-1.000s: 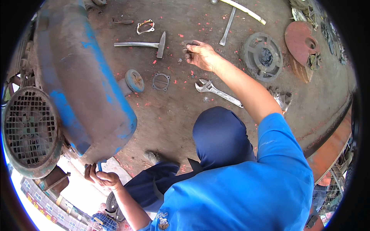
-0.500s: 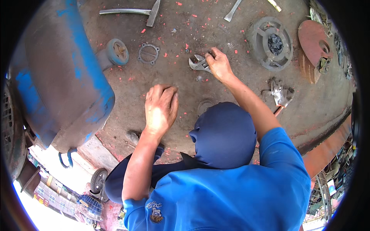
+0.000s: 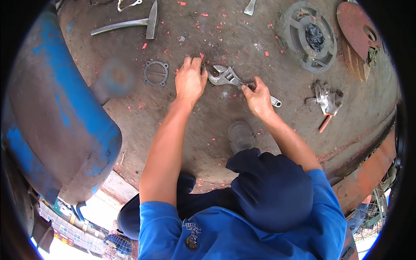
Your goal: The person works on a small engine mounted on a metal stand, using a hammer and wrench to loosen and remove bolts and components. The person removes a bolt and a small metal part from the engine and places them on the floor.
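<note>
My right hand point(image 3: 258, 99) is closed round the handle of a silver adjustable wrench point(image 3: 227, 78). The wrench's open jaws point left, and the handle's end with its hole shows past my hand. Right beside those jaws is my left hand point(image 3: 190, 81), its fingers curled and pressed together close to the ground; whatever they may hold is hidden. A flat metal ring gasket point(image 3: 156, 73) with bolt lugs and a bar across it lies to the left of my left hand.
A large worn blue tank point(image 3: 71, 104) with a blurred pipe flange point(image 3: 116, 78) stands at left. A hammer point(image 3: 130, 26) lies at the far left. Rightward are a spoked grey disc point(image 3: 308, 37), a red metal plate point(image 3: 359, 27) and a dirty glove point(image 3: 329, 100). Red chips dot the ground.
My left hand has moved forward and right to the wrench's jaws. My right hand has shifted back along the handle, and the wrench now shows more fully. The view has shifted too.
</note>
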`<state>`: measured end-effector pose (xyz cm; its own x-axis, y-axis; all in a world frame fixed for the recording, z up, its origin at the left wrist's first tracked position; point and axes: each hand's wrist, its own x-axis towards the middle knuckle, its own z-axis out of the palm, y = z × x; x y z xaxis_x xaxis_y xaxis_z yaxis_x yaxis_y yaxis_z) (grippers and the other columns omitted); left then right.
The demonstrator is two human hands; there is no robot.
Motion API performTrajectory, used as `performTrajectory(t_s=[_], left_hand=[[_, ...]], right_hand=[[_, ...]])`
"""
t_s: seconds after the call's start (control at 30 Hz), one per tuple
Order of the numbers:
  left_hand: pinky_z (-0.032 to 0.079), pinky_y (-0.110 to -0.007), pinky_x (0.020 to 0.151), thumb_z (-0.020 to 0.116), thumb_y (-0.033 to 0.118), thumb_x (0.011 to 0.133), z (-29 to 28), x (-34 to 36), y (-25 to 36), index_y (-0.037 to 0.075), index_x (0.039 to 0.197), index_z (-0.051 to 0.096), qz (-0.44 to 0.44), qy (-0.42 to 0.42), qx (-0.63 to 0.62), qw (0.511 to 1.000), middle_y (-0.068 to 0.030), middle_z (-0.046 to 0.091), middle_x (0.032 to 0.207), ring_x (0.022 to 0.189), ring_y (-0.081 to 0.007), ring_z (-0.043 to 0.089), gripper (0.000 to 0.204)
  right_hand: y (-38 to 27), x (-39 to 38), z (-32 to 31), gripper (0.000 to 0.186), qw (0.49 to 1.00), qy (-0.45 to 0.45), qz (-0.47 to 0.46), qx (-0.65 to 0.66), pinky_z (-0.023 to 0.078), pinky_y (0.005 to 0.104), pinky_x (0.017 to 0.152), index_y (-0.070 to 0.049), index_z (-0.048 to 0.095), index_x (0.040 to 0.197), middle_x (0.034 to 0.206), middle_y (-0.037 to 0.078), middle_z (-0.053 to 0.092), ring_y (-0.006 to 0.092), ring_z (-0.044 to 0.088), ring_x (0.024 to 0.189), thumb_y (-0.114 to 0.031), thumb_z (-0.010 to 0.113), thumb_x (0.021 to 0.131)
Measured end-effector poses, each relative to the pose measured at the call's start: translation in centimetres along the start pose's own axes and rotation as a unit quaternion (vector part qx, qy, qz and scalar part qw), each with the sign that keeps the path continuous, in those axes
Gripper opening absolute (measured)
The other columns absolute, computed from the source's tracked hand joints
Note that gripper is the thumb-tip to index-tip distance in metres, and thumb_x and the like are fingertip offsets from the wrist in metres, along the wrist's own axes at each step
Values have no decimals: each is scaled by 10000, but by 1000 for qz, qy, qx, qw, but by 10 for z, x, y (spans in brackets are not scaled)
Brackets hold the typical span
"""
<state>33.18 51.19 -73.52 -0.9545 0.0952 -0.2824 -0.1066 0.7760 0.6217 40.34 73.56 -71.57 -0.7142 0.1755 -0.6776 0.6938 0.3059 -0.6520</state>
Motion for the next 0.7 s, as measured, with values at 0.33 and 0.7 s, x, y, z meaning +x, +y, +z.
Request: performTrajectory(t_s=[0.33, 0.7], left_hand=[[452, -303, 600, 797, 211, 867, -154, -81, 111, 23, 1114, 645, 121, -284, -822, 479, -172, 610, 1005, 754, -178, 587, 346], [426, -323, 681, 746, 284, 888, -120, -130, 89, 35, 1114, 661, 23, -179, -886, 428, -143, 606, 1030, 829, -201, 559, 346]], right_hand=[[-152, -70, -25, 205, 946, -9, -251, 206, 522, 227, 640, 21, 664, 1073, 896, 34, 678, 76, 611, 758, -69, 746, 910], [-204, -162, -43, 322, 796, -32, -605, 7, 530, 324, 628, 24, 634, 1094, 954, 155, 646, 235, 637, 781, -120, 786, 849]])
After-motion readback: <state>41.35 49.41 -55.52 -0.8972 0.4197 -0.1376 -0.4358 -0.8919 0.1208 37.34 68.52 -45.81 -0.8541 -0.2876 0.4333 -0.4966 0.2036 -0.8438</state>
